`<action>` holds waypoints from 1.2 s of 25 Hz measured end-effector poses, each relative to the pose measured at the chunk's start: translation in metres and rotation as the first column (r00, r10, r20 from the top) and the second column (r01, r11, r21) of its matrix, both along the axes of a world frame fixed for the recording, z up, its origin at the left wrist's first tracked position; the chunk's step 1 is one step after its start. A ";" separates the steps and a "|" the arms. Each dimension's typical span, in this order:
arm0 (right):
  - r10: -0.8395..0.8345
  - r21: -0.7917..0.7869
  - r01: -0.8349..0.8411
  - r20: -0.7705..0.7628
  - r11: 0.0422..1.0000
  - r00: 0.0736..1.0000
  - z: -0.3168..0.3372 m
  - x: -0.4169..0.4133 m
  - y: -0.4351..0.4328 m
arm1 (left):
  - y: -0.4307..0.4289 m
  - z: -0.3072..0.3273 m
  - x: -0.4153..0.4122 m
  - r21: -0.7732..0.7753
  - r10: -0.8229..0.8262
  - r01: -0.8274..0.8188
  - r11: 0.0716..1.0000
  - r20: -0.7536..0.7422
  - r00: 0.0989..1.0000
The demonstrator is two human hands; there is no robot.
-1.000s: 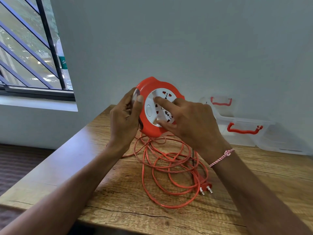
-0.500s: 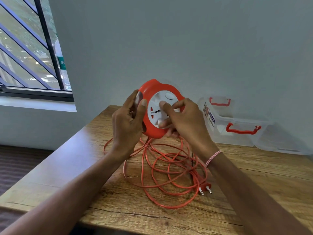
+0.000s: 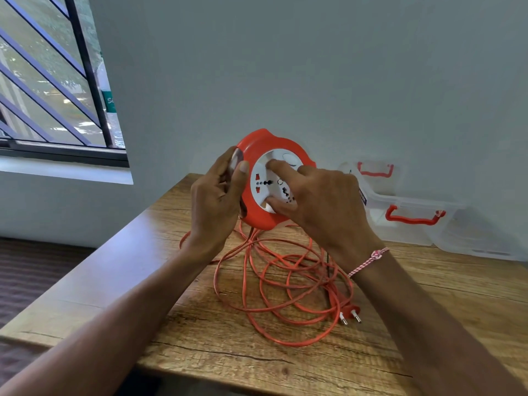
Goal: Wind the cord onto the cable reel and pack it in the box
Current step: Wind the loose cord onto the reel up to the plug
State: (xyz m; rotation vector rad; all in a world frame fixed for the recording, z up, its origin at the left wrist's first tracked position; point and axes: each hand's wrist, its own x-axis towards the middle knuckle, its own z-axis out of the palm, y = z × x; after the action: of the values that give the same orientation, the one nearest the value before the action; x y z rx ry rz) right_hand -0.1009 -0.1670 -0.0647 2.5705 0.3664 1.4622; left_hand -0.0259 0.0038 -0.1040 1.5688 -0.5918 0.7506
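I hold a round orange cable reel (image 3: 258,150) upright above the table, its white socket face (image 3: 264,181) turned toward me. My left hand (image 3: 215,201) grips the reel's left rim, thumb on the front edge. My right hand (image 3: 317,201) lies on the socket face, index finger and thumb pressed onto the white disc. From under the reel the orange cord (image 3: 274,284) drops into a loose tangle of loops on the wood. Its two-pin plug (image 3: 350,312) rests at the tangle's right front. A clear plastic box (image 3: 411,221) with red handles stands behind my right hand.
The wooden table (image 3: 200,347) meets the grey wall at the back; its front and left edges are near my forearms. The box's clear lid (image 3: 374,172) leans on the wall behind the box. A barred window (image 3: 51,90) is at the upper left.
The white socket disc has turned under my right fingers, which shifted from its lower right up across its face. The cord loops on the table have shifted slightly. My left hand keeps its grip.
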 end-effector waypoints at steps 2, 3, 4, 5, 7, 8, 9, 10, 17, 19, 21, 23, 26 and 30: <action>0.051 0.291 -0.037 -0.040 0.956 0.998 0.001 0.000 0.008 | -0.003 -0.003 -0.001 0.018 0.020 -0.020 1.000 0.016 1.000; 0.131 0.520 -0.068 -0.086 0.851 0.988 0.002 0.000 0.013 | -0.005 -0.004 -0.002 0.030 0.032 -0.033 0.999 0.027 0.999; 0.249 0.751 -0.071 -0.128 0.656 0.960 0.002 0.000 0.017 | -0.007 -0.005 -0.002 0.043 0.043 -0.045 0.998 0.036 0.998; 0.387 0.914 -0.035 -0.137 0.405 0.912 0.005 0.000 0.019 | -0.008 -0.006 -0.002 0.052 0.048 -0.050 0.997 0.043 0.998; 0.574 0.996 0.075 -0.088 0.047 0.814 0.008 -0.002 0.019 | -0.007 -0.007 -0.002 0.056 0.043 -0.046 0.997 0.046 0.998; 0.585 0.994 0.084 -0.105 0.063 0.804 0.009 -0.003 0.017 | -0.007 -0.007 -0.002 0.052 0.042 -0.044 0.998 0.040 0.998; 0.528 0.974 0.054 -0.166 0.220 0.833 0.009 -0.003 0.013 | -0.007 -0.006 -0.002 0.038 0.039 -0.040 0.998 0.024 0.999; 0.389 0.880 0.012 -0.222 0.475 0.894 0.008 -0.002 0.007 | -0.007 -0.004 -0.003 0.010 0.033 -0.033 0.999 0.004 0.999; 0.069 0.002 -0.070 -0.195 0.998 0.978 0.006 -0.001 -0.014 | -0.002 0.001 -0.003 -0.036 0.026 -0.028 0.999 -0.041 0.999; 0.049 -0.041 -0.054 -0.116 0.998 0.992 0.003 -0.001 -0.011 | -0.002 0.001 -0.004 -0.019 0.012 -0.013 1.000 -0.028 1.000; 0.029 -0.040 -0.032 -0.070 0.999 0.997 0.002 0.000 -0.009 | -0.003 0.001 -0.005 -0.015 -0.010 0.009 1.000 -0.018 1.000; 0.029 0.062 -0.024 -0.081 0.998 0.996 0.003 0.000 -0.005 | -0.005 0.000 -0.005 -0.014 -0.020 0.020 1.000 -0.015 1.000; 0.173 0.588 -0.072 -0.118 0.806 0.978 0.004 0.000 0.007 | -0.010 -0.002 -0.007 0.004 -0.017 0.017 1.000 -0.015 1.000; 0.417 0.934 0.050 -0.206 0.354 0.885 0.006 0.001 0.013 | -0.012 -0.003 -0.008 0.030 0.008 -0.008 1.000 -0.002 1.000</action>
State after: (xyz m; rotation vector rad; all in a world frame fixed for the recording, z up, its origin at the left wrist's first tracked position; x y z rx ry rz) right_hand -0.1001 -0.1537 -0.0592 3.9362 -0.2825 1.3781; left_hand -0.0341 -0.0079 -0.1072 1.6006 -0.5977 0.7492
